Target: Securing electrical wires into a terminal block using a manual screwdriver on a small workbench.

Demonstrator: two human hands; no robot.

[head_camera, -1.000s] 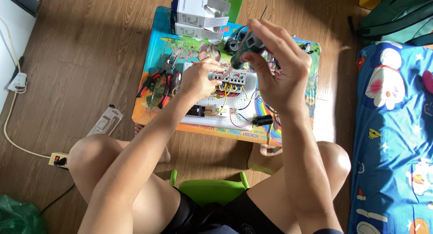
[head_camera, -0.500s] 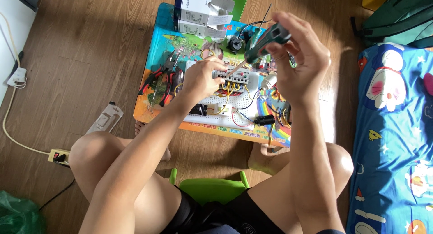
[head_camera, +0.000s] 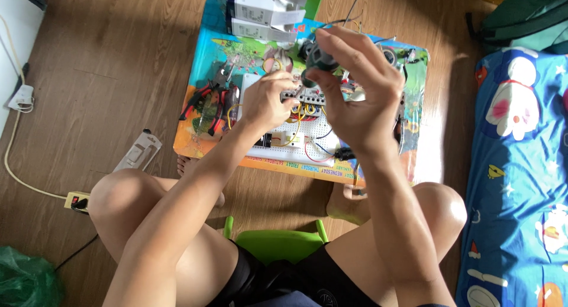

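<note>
the right hand (head_camera: 355,100) holds a dark green-handled screwdriver (head_camera: 316,61) in a closed grip above the white perforated wiring board (head_camera: 331,138) on the colourful low desk (head_camera: 204,58), while the left hand (head_camera: 266,103) pinches the row of grey terminal blocks (head_camera: 305,100) there.

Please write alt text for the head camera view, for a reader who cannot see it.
Seen from above, a seated person's right hand holds a dark screwdriver over a white wiring board, where the left hand rests on grey terminal blocks. Red pliers lie on the colourful low table.
</note>
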